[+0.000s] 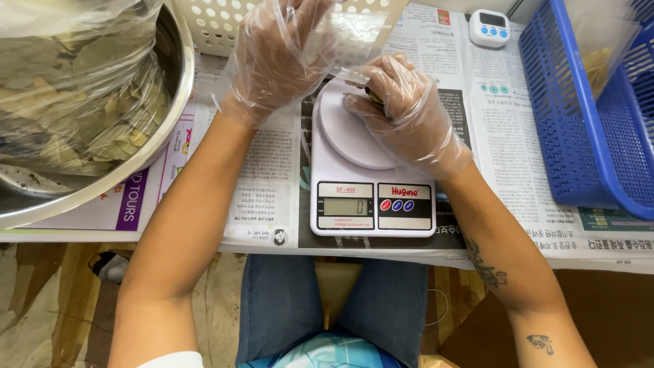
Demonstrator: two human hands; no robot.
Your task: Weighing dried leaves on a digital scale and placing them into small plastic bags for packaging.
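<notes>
Both my hands wear clear plastic gloves. My left hand [276,58] holds a small clear plastic bag [354,34] above the far edge of a white digital kitchen scale [371,197]. My right hand [405,112] is closed on a small clump of dried leaves [372,94], just over the round white weighing plate [344,133]. The scale's plate itself carries nothing that I can see.
A big steel bowl [163,146] with a clear bag of dried bay leaves [75,88] stands at the left. A blue plastic basket [579,136] is at the right, a white basket [211,24] at the back, a small white timer [489,27] beyond. Newspaper [507,136] covers the table.
</notes>
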